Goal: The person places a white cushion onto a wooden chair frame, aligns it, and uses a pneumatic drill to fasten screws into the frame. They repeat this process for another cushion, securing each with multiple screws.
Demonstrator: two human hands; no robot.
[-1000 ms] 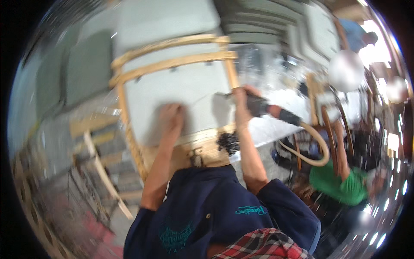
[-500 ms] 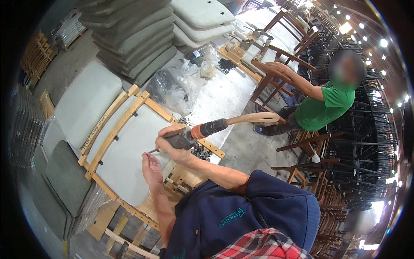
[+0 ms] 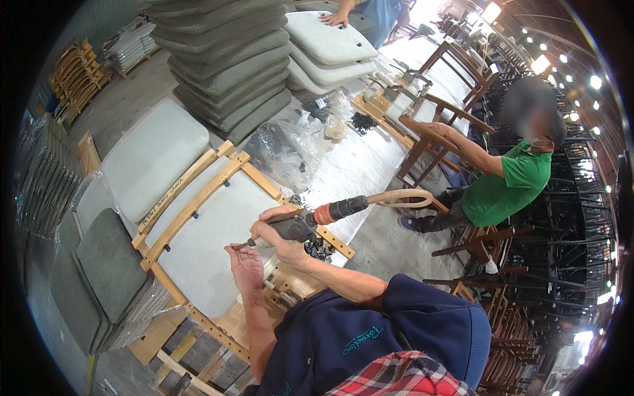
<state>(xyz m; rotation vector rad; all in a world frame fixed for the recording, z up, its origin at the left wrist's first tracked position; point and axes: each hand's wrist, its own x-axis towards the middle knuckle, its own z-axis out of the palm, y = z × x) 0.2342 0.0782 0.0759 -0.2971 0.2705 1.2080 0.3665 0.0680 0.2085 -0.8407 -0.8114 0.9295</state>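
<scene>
My right hand (image 3: 282,243) is wrapped round a dark air screwdriver (image 3: 294,227) with an orange collar and a beige hose. Its bit points left, toward my left hand (image 3: 247,269). There the fingertips pinch together at the bit's tip; anything small between them is too hidden to name. Below both hands lies a light grey seat panel (image 3: 205,247), set in a wooden frame (image 3: 191,214) with dark clips along one bar. Beside the right hand, small black parts (image 3: 320,251) are heaped near the frame's edge.
Tall stacks of dark grey pads (image 3: 228,72) and white pads (image 3: 330,39) stand behind, with a plastic bag (image 3: 281,152) nearby. More panels (image 3: 112,264) lie at left. A co-worker in a green shirt (image 3: 508,181) handles a wooden chair (image 3: 429,135); another person's hand (image 3: 337,18) touches the white pads.
The view has shifted, so the scene sits further right. My left fingertips have closed in at the screwdriver's bit. Another person's hand has appeared on the white pads.
</scene>
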